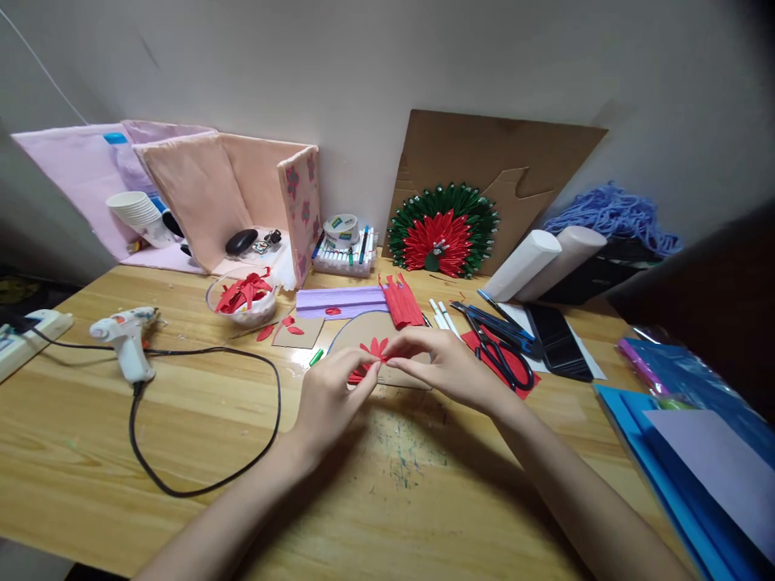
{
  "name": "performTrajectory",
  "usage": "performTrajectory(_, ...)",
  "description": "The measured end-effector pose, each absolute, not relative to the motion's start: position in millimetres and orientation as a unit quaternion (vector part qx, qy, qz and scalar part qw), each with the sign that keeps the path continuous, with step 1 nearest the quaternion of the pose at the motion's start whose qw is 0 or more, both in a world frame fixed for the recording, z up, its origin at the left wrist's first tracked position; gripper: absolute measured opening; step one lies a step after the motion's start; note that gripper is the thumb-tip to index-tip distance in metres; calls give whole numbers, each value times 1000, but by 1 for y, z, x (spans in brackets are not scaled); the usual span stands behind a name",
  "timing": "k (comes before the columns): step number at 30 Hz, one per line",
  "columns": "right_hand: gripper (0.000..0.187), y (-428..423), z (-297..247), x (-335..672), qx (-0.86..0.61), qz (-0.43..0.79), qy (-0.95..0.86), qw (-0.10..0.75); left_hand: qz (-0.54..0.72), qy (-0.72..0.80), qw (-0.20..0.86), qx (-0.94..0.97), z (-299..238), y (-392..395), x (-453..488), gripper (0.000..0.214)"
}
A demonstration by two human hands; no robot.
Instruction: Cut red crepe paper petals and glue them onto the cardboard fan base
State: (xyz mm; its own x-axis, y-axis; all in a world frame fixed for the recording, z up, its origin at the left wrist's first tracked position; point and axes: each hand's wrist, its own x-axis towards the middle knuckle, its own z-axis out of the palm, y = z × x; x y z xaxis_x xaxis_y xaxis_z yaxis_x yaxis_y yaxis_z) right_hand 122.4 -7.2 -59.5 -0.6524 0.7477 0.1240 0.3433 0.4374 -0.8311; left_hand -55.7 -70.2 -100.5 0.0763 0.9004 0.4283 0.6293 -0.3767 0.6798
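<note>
Over a rounded piece of cardboard (358,329), my left hand (330,395) and my right hand (448,367) meet at the fingertips. Both are closed in a pinch on a red paper flower (376,347) whose narrow petals fan out above the fingers. Its lower part is partly hidden by my left hand. Behind the cardboard lie a red crepe paper piece (402,302) with a fringed edge and a folded purple paper strip (345,302). Loose red petals (295,329) rest on a small cardboard square (307,335) to the left.
A hot glue gun (130,343) stands at left, its black cord (279,395) looping across the table. A clear bowl (261,311) holds red scraps. Scissors (505,363), a utility knife (493,323) and a phone (557,343) lie at right. Behind, a red-green peacock decoration (445,234) leans upright.
</note>
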Motion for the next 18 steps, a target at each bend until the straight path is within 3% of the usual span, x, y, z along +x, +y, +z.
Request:
performTrajectory(9,6,-9,-61,122,-279,255,-892,248,431,546,218,684,-102,-70,-54,10)
performTrajectory(18,9,-5,-66,126,-251,237,-904,253,445,539,230,677,-104,-71,-53,12)
